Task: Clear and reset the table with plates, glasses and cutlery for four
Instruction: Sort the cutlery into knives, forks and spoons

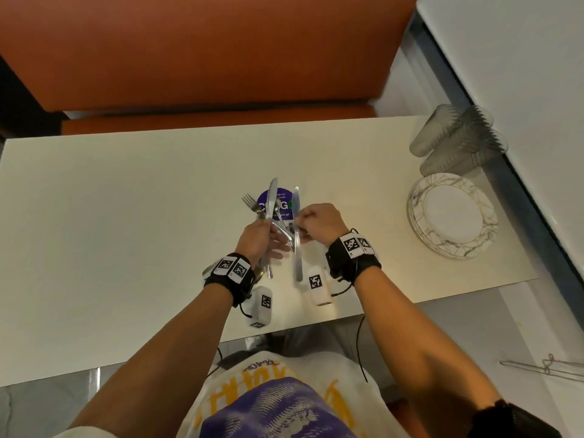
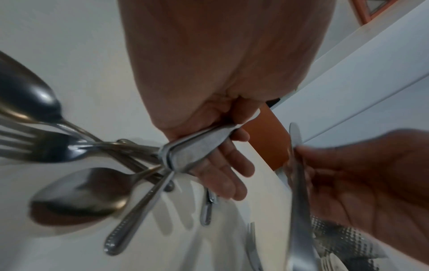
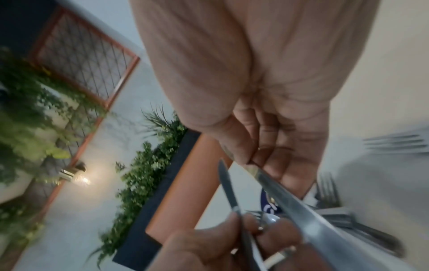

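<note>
Smooth cream table [image 1: 126,200], slim steel knife [image 1: 296,216]

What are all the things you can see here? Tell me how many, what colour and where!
Cream rectangular table: one, under everything.
Orange padded bench: one, beyond the table's far edge.
Round purple sticker: one, mid-table, under the cutlery.
Clear ribbed drinking glasses: several, count unclear, far right corner.
White plates with gold line pattern: a stack, right edge, near the glasses.
Silver cutlery bundle of spoons, forks and a knife: one, in the left hand.
Silver table knife: one, in the right hand.
Left hand: grips the bundle.
Right hand: pinches the knife.
</note>
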Available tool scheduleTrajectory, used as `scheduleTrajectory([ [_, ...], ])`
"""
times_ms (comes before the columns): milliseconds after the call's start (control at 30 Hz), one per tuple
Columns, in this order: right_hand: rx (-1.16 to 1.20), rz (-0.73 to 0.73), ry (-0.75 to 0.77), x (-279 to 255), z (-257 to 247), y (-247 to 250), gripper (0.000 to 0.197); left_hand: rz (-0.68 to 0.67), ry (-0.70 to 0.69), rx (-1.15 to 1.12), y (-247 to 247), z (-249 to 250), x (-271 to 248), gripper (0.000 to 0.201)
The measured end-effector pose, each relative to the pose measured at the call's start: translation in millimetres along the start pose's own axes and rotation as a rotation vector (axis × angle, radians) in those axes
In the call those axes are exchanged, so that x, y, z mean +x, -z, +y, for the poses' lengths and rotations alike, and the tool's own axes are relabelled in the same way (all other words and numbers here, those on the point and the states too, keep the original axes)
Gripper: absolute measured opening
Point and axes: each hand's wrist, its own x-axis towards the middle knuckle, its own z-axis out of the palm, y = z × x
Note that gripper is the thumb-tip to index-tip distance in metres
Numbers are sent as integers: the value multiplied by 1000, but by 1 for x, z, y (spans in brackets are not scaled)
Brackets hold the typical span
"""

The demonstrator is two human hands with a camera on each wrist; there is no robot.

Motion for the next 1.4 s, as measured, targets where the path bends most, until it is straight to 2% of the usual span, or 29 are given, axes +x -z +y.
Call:
scheduleTrajectory([
  [167,174,177,25,14,-20,8,20,-123,19,-38,-23,13,-9,36],
  [333,165,269,47,18,-23,11,5,-119,41,-89,-32,24,-4,31],
  [367,166,265,52,18,-24,13,1,-121,51,-99,-32,25,-2,31],
  [500,2,237,174,19,-25,21,12,-155,109,-155,-27,25,5,30],
  [567,-63,192,184,21,-27,24,17,-178,112,-165,-24,26,7,31],
  [700,119,229,126,32,-32,37,25,-183,123,-112,-19,27,10,32],
  [800,162,242,164,41,-34,45,33,-194,132,-75,-17,26,10,32],
  [1133,-5,175,283,45,-35,43,22,-209,163,-80,-18,23,14,35],
  [1400,-4,82,254,62,-43,50,19,-195,177,-75,-15,31,33,35],
])
